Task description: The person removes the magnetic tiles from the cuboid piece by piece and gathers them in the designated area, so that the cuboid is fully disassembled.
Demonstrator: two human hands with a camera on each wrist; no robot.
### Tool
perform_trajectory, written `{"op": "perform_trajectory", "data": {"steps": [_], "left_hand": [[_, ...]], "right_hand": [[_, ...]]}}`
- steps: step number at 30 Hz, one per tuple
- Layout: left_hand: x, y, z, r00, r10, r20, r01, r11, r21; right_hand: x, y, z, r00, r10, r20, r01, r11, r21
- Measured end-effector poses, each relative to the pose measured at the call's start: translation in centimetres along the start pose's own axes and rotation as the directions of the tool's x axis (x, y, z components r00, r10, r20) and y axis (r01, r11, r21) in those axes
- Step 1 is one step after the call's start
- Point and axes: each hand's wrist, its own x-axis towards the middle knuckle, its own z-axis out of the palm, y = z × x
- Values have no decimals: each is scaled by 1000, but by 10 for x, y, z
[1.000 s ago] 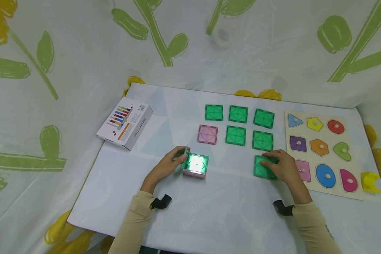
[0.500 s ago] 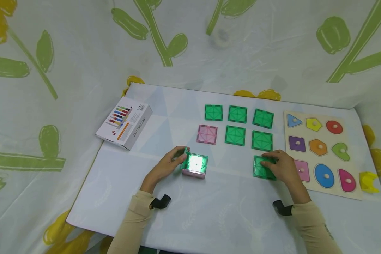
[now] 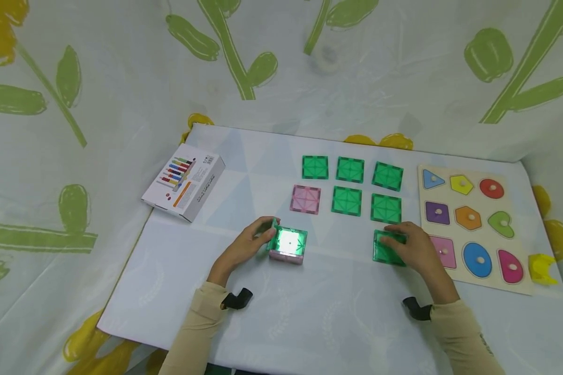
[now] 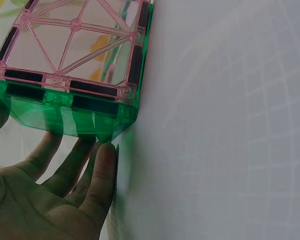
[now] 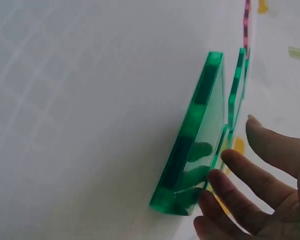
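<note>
In the head view a small box of magnetic tiles [image 3: 290,242] stands on the table, with green top and left sides and a pink near side. My left hand [image 3: 247,244] touches its green left side. The left wrist view shows fairly straight fingers [image 4: 106,165] against this green wall, beside the pink tile [image 4: 75,45]. My right hand [image 3: 415,247] is over a flat green magnetic tile [image 3: 384,252], covering its right part. In the right wrist view the fingers [image 5: 240,200] lie loosely along the tile's face, with the thumb [image 5: 270,142] apart from them.
Behind lie several flat green tiles [image 3: 346,200] in two rows, with one pink tile [image 3: 305,199] at the left. A wooden shape puzzle board [image 3: 490,249] lies at right, next to a yellow piece [image 3: 541,269]. A white printed box [image 3: 184,182] sits at the table's back left.
The right fingers have shifted slightly on the green tile, baring a little more of it. The left hand and the tile box have stayed put. The head view has drifted a little.
</note>
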Motion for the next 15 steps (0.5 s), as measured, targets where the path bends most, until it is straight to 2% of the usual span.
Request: {"op": "perform_trajectory", "data": {"steps": [10,15], "left_hand": [[0,-1,1,1000,-15,-7,15,1000,12],[1,-1,0,1000,-20,-1,20,1000,12]], "right_hand": [[-6,-26,5,996,-84,16,83,995,54],[-12,-40,21,990,-140,24,138,988,74]]}}
